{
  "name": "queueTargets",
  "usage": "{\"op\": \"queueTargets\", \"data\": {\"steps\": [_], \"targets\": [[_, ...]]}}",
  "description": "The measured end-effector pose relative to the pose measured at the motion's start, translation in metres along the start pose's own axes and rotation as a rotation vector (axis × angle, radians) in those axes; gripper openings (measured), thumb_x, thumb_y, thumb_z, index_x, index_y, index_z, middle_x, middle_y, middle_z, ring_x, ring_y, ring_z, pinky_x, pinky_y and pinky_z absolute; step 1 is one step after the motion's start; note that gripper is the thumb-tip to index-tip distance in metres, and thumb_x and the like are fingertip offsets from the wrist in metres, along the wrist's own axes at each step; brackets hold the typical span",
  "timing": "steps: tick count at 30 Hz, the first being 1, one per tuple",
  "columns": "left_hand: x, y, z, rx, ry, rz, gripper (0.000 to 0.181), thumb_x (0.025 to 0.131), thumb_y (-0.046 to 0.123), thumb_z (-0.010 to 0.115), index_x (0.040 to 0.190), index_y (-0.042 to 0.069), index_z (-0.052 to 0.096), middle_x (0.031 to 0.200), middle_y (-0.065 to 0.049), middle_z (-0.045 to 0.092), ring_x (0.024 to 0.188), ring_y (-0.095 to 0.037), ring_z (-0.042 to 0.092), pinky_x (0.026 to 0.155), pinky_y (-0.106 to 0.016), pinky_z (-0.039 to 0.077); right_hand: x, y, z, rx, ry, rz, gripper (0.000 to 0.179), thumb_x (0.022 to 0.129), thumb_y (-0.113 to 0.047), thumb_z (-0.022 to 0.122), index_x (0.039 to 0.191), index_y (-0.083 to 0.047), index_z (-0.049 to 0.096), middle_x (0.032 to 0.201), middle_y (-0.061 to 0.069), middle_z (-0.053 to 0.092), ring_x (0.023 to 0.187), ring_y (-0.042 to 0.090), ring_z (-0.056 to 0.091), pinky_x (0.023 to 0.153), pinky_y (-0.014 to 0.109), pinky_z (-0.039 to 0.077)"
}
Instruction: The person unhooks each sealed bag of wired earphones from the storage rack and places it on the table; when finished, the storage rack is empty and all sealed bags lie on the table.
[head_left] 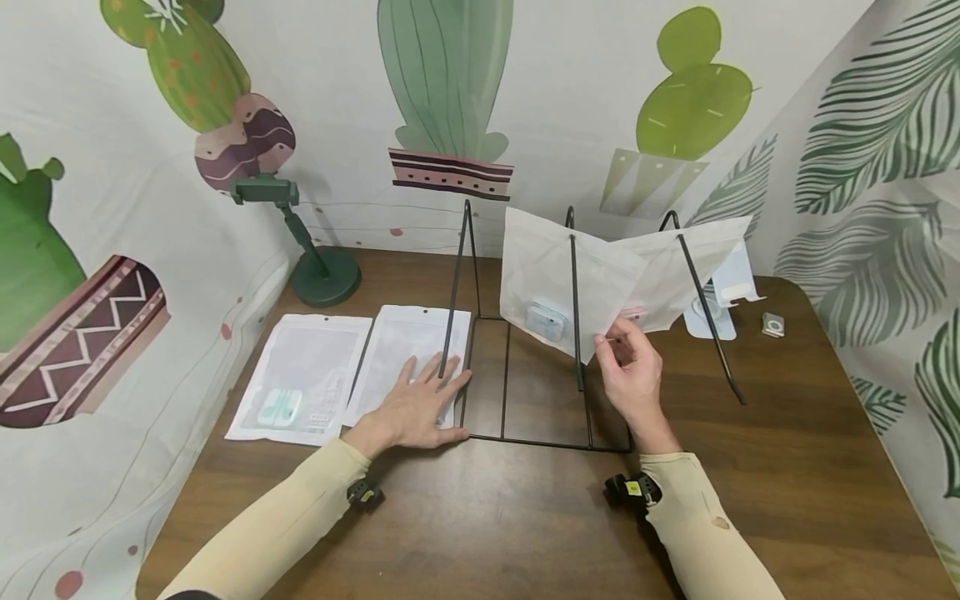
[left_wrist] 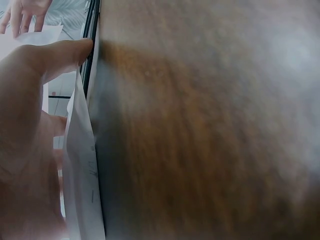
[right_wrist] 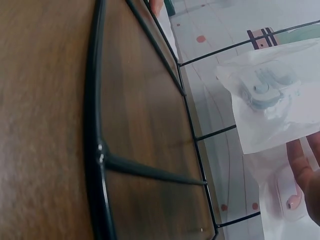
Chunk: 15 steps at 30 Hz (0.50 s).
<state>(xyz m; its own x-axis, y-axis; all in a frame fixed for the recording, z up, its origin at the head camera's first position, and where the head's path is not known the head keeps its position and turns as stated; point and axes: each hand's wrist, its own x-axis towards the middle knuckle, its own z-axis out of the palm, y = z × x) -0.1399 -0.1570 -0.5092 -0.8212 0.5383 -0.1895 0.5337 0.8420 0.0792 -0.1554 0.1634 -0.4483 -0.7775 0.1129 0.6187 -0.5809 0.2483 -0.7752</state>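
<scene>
White pouch (head_left: 536, 268) hangs on the rack's (head_left: 551, 444) middle prong (head_left: 575, 292); we pinch its lower right corner with our right hand (head_left: 633, 367), best lightly, our left hand (head_left: 415, 410) spread over a flat pouch (head_left: 397, 354) at left.

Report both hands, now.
Left hand: open, holding nothing, at the rack.
Right hand: holding a hanging pouch by its edge.

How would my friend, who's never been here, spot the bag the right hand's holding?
On the brown table stands a black wire rack. A white pouch hangs from its middle prong, its lower corner in the right hand. The pale blue item inside sets it apart: the neighbouring pouch holds a pink item.
</scene>
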Motion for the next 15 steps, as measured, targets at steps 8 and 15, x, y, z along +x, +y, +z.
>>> {"op": "queueTargets", "data": {"steps": [8,15], "targets": [[-0.0001,0.0006,-0.0009,-0.004,-0.011,0.001,0.096,0.083,0.079,0.043,0.157,0.025,0.016,0.164,-0.006,0.009,0.151,-0.03,0.007,0.117,-0.063,0.006,0.0005,-0.0012,0.0038,0.088,0.075,0.043,0.015,0.083,0.021,0.057,0.097,0.02,0.059,0.078,0.026,0.058,0.065,0.002,0.056,0.057,0.01,0.047],[-0.0004,0.0006,-0.0014,-0.008,-0.01,0.0,0.096,0.083,0.079,0.042,0.157,0.024,0.017,0.164,-0.006,0.01,0.151,-0.031,0.007,0.117,-0.063,0.006,0.0011,-0.004,0.0031,0.137,0.129,0.089,0.009,0.084,0.021,0.057,0.093,0.021,0.057,0.078,0.008,0.059,0.069,0.0,0.057,0.062,0.011,0.048]]}}
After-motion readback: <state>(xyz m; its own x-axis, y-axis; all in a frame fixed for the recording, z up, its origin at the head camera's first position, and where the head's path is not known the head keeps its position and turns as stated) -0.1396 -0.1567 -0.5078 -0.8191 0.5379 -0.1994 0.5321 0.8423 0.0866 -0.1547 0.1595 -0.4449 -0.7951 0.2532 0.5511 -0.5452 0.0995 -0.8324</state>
